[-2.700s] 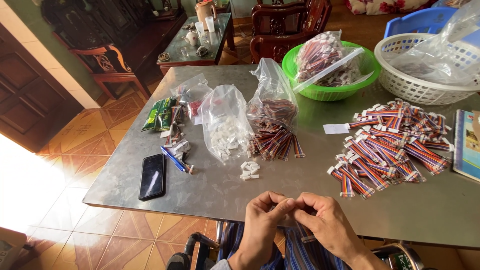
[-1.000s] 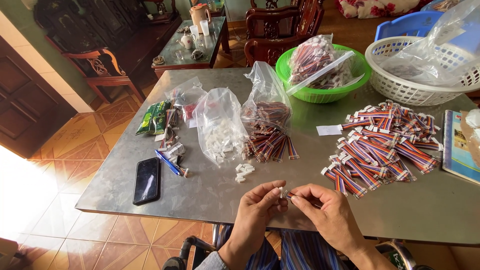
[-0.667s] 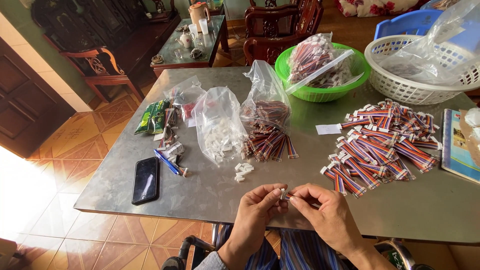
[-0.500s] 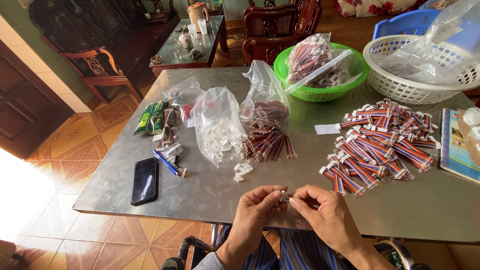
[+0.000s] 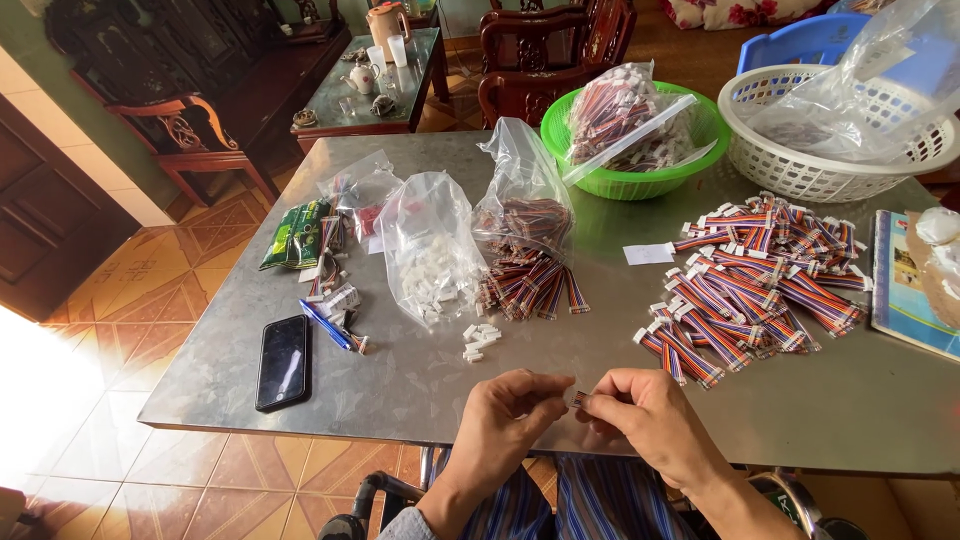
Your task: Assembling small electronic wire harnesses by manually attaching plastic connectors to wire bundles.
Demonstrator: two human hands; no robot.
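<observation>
A small striped ribbon-cable piece (image 5: 579, 399), pinched horizontally between both hands' fingertips.

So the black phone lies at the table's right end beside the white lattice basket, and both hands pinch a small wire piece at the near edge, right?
Not quite. The head view shows the black phone at the left end of the grey metal table, far from the white lattice basket. The left hand and right hand do pinch a small wire piece at the near edge.
</observation>
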